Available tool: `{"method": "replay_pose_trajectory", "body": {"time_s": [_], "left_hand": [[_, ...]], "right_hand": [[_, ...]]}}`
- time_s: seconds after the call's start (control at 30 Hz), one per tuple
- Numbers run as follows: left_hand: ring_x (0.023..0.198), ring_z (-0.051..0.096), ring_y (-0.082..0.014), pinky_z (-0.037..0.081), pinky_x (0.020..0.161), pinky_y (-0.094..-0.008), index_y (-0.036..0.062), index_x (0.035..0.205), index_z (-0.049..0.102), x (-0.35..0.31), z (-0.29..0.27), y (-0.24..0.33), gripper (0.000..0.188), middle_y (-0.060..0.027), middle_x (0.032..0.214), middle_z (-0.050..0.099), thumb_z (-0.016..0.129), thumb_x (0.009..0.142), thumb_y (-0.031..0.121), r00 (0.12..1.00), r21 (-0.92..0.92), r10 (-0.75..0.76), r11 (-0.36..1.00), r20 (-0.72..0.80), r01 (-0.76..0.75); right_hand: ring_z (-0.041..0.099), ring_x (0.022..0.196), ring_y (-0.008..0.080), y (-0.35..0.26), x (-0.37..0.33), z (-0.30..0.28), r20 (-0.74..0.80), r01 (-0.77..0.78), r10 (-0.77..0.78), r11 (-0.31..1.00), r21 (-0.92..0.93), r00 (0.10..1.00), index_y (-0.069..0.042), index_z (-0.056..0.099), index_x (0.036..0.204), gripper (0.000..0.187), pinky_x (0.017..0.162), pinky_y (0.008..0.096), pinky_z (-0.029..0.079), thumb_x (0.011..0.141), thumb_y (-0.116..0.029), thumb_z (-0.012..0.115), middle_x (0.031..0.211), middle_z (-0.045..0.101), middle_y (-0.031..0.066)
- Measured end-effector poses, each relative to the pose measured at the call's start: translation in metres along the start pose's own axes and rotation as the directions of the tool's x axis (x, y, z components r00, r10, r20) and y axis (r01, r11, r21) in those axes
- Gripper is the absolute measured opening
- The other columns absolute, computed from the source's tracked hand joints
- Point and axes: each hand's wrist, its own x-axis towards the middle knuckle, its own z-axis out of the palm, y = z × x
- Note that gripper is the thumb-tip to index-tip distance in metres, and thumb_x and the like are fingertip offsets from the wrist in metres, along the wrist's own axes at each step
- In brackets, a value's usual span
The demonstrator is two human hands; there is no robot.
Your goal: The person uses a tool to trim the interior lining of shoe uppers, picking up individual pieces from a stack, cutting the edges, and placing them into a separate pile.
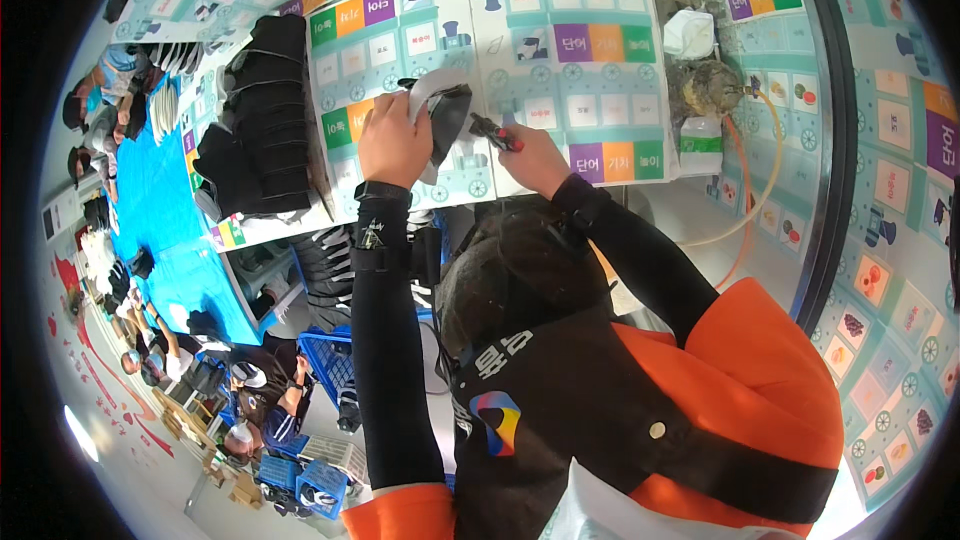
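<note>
Dark sock [450, 118], one, clamped in the left hand [393, 140] above a table [560, 80] covered in patterned play mats; right hand [530, 155] grips one red-tipped tool [495, 132]. One stack of black socks [262, 110] sits nearby in a busy workroom.

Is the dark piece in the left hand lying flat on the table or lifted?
Lifted: the left hand grips the dark fabric piece above the table, and it hangs bent.
</note>
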Motion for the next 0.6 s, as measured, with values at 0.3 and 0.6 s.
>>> {"method": "replay_pose_trajectory", "body": {"time_s": [0.3,0.6], "left_hand": [[0.104,0.064,-0.039,0.054,0.088,-0.0456,-0.0001,0.116,0.068,-0.009,-0.003,-0.004,0.036,-0.015,0.116,0.067,0.066,0.093,0.028,0.999,-0.032,-0.041,0.999,-0.006,0.041],[0.097,0.063,-0.0404,0.051,0.081,-0.0473,-0.0003,0.106,0.069,-0.017,-0.008,-0.01,0.034,-0.0163,0.105,0.066,0.068,0.094,0.032,0.998,-0.08,-0.01,0.997,-0.067,0.004]], "right_hand": [[0.062,0.089,0.0511,-0.007,0.005,-0.004,0.076,-0.01,0.014,0.999,-0.044,0.997,0.002,0.066,0.096,0.023,0.079,0.0547,0.048,0.083,-0.016,0.059,0.088,0.067,0.0288],[0.063,0.091,0.05,-0.012,0.013,0.0,0.135,-0.008,0.006,1.0,0.016,0.991,0.003,0.066,0.099,0.026,0.08,0.052,0.05,0.082,-0.016,0.06,0.091,0.067,0.0299]]}}
